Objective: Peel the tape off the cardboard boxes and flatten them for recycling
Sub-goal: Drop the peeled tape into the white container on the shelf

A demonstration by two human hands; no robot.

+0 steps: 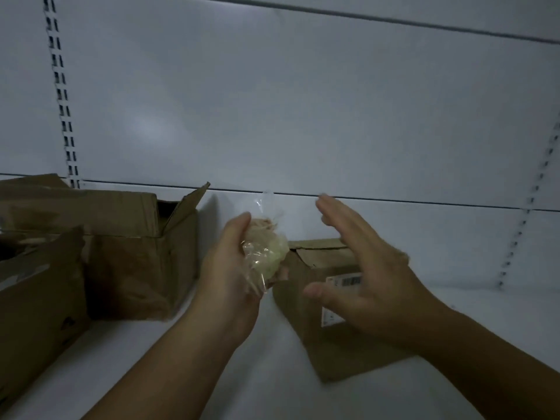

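Front left: a crumpled box [36,313] is sitting at the shelf's [472,301] front left edge.
Middle: a small box [327,344] is lying mid-shelf.
Right hand [363,280]: hovering above it, fingers straight, holding nothing.
Left hand [230,268]: curling round a tape wad [266,253].
Tip: probably balling up the tape; pressing the loose tail in should keep it off the cardboard.
Back left: an open box [136,253] is standing.

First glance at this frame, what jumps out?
The left hand at centre grips a crumpled wad of clear tape. Beside it the right hand is open, fingers spread, in front of a small cardboard box with a barcode label. Opened boxes sit at the left of the white shelf.
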